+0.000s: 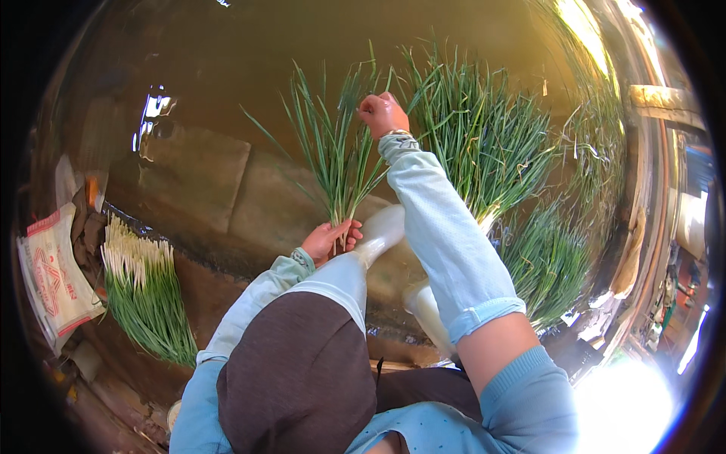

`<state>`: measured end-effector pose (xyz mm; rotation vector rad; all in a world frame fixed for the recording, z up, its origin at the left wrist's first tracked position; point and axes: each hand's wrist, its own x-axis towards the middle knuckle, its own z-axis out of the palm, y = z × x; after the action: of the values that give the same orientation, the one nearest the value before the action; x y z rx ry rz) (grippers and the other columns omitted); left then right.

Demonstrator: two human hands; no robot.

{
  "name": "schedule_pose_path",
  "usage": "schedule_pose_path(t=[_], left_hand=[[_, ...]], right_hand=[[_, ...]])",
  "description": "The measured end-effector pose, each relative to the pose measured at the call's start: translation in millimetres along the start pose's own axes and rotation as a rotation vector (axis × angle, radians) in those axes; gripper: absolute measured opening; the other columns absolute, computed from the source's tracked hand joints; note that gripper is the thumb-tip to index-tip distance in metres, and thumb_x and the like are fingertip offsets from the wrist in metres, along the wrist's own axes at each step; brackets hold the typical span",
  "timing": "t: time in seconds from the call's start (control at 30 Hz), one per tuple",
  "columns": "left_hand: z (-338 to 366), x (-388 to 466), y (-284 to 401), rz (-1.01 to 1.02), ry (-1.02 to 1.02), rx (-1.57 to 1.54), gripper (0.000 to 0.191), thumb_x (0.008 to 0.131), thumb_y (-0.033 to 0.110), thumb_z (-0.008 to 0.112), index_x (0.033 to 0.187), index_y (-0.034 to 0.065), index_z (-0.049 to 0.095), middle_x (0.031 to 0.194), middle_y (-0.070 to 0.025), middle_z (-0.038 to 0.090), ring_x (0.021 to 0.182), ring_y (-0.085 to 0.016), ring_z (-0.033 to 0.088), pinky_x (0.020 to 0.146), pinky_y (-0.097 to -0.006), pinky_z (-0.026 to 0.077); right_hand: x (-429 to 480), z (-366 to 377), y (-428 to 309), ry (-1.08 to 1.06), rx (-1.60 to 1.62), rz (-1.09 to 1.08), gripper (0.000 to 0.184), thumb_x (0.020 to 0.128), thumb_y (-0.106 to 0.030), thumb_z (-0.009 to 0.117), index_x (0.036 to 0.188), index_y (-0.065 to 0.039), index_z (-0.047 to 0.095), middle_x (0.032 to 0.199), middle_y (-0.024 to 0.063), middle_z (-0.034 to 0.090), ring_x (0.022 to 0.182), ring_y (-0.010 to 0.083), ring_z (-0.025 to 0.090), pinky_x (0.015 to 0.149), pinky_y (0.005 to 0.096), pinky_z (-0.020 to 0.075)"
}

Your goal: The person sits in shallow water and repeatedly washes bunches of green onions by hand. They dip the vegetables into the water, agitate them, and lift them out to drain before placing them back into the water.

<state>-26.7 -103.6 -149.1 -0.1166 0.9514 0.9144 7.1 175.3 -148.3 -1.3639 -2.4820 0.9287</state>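
My left hand [333, 238] grips a small bunch of green onions or chives [337, 159] by its pale stem bases. The long green leaves fan out over the water, away from me. Close to the tips on the bunch's right, my right hand [385, 115] is raised with curled fingers; whether a leaf is pinched in it I cannot tell. To its right, a large loose bundle of the same greens [476, 130] lies in the water. A neat bundle with white stem ends [144, 284] rests on the bank at the left.
Brown, murky water [272, 34] spreads ahead, with stone slabs [187, 176] under it. More greens [547, 261] float at the right, near wooden boards [663, 102]. A printed woven sack [59, 278] lies far left. My legs in pale boots [383, 227] stand in the water.
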Motion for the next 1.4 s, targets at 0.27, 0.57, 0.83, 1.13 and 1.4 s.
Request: schedule_pose_path(t=[0.27, 0.57, 0.83, 1.13, 1.4], left_hand=[[1, -1, -2, 0.041, 0.013, 0.032, 0.028, 0.099, 0.035, 0.050, 0.106, 0.0083, 0.057, 0.085, 0.0009, 0.057, 0.072, -0.008, 0.052, 0.066, -0.0227, 0.047], [2, 4, 13, 0.133, -0.071, -0.064, 0.023, 0.102, 0.033, 0.043, 0.097, 0.0109, 0.050, 0.068, 0.0070, 0.038, 0.057, -0.004, 0.030, 0.052, -0.0195, 0.027], [10, 4, 26, 0.127, -0.070, -0.006, 0.024, 0.102, 0.032, 0.041, 0.096, 0.0108, 0.049, 0.067, 0.0066, 0.038, 0.056, -0.004, 0.030, 0.053, -0.0193, 0.027], [12, -12, 35, 0.022, -0.131, 0.004, 0.028, 0.100, 0.035, 0.046, 0.102, 0.0078, 0.050, 0.063, 0.0033, 0.045, 0.049, -0.005, 0.034, 0.046, -0.0202, 0.027], [42, -27, 89, 0.132, -0.268, -0.170, 0.022, 0.100, 0.024, 0.046, 0.105, 0.0035, 0.051, 0.058, 0.0031, 0.045, 0.043, -0.004, 0.037, 0.039, -0.0187, 0.030]], right_hand=[[8, -25, 10, -0.104, 0.584, 0.137, 0.015, 0.083, -0.015, 0.068, 0.091, -0.003, 0.065, 0.070, 0.0045, 0.063, 0.061, 0.0085, 0.059, 0.052, 0.0263, 0.0477], [1, -29, 20, 0.356, 0.438, 0.091, 0.012, 0.083, -0.016, 0.066, 0.087, -0.004, 0.063, 0.073, 0.0094, 0.066, 0.064, 0.0193, 0.065, 0.063, 0.0319, 0.0503], [-48, -50, 87, 0.868, 0.798, 0.506, 0.014, 0.084, -0.009, 0.069, 0.088, 0.003, 0.063, 0.071, 0.0064, 0.064, 0.056, 0.0102, 0.057, 0.051, 0.0234, 0.0463], [-271, -27, 81, 0.240, 0.214, 0.317, 0.010, 0.086, -0.011, 0.063, 0.092, -0.003, 0.062, 0.073, 0.0104, 0.062, 0.065, 0.0220, 0.060, 0.060, 0.0323, 0.0483], [-273, -67, 100, -0.372, -0.228, 0.378, 0.022, 0.082, -0.029, 0.062, 0.097, -0.015, 0.069, 0.095, 0.0170, 0.067, 0.084, 0.0355, 0.064, 0.071, 0.0426, 0.0513]])
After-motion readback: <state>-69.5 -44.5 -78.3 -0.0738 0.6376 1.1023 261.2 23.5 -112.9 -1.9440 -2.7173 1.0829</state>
